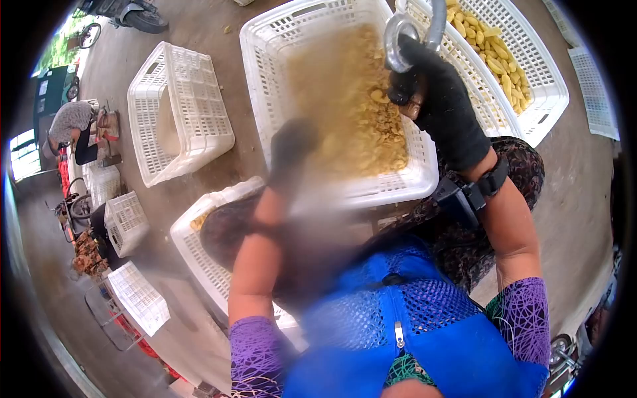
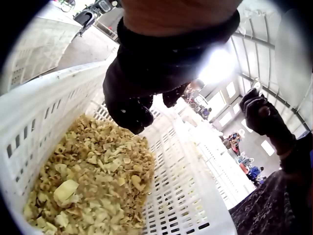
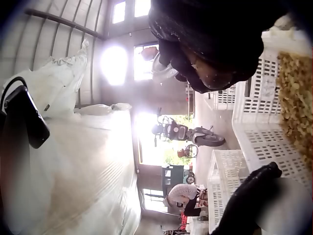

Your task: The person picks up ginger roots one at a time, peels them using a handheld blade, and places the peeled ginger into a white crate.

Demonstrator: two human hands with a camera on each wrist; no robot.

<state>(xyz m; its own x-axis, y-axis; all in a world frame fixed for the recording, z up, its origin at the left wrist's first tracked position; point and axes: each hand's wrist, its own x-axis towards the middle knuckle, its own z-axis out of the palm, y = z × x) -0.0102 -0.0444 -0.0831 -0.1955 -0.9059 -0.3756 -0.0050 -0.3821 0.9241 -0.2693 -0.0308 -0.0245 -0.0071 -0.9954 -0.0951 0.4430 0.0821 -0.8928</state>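
Note:
My black-gloved left hand (image 1: pixel 292 149) is blurred over the near left part of a white plastic crate (image 1: pixel 424 179). In the left wrist view its fingers (image 2: pixel 129 115) hang loosely curled, the thumb apart, with nothing seen between them. Yellow-brown peelings (image 1: pixel 381 149) cover the crate's bottom, with a pale yellow chunk (image 2: pixel 66 191) on top. My right hand (image 1: pixel 444 106), also gloved, is raised at the crate's right side. It grips a shiny metal tool with a ring-shaped end (image 1: pixel 400 43); the part within its fist is hidden.
To the right stands another white crate (image 1: pixel 554 99) with yellow peeled pieces (image 1: pixel 497 56). Stacked crates (image 1: pixel 199 109) are at the left, and one (image 1: pixel 192 239) sits by my left knee. A crouching person (image 1: pixel 70 126) works far left. A motorcycle (image 1: pixel 142 16) stands at the back.

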